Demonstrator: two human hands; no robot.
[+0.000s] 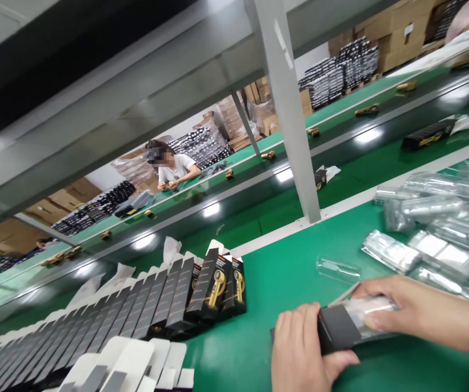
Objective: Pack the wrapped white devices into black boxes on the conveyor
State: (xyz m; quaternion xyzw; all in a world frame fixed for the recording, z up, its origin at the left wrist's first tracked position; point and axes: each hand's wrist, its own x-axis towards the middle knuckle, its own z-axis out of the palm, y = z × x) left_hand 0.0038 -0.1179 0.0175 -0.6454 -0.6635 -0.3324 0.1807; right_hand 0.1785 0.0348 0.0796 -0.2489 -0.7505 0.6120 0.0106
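Observation:
My left hand (299,348) is wrapped round a black box (337,326) just above the green tabletop. At the box's right end, my right hand (389,307) grips a clear plastic package (367,313), whose left end meets the box opening. What lies inside the package is blurred. A small clear plastic tray (337,269) lies on the table beyond my hands. Left of my hands, a long row of black boxes (148,299) stands with white flaps raised; the nearest ones show a gold device printed on the front.
Clear plastic packages (442,218) are piled at the right. White-flapped cartons (128,359) lie at the lower left. A grey metal post (291,109) rises from the table's far edge. Beyond it, a conveyor (254,174) carries gold devices, and a person (177,167) sits across.

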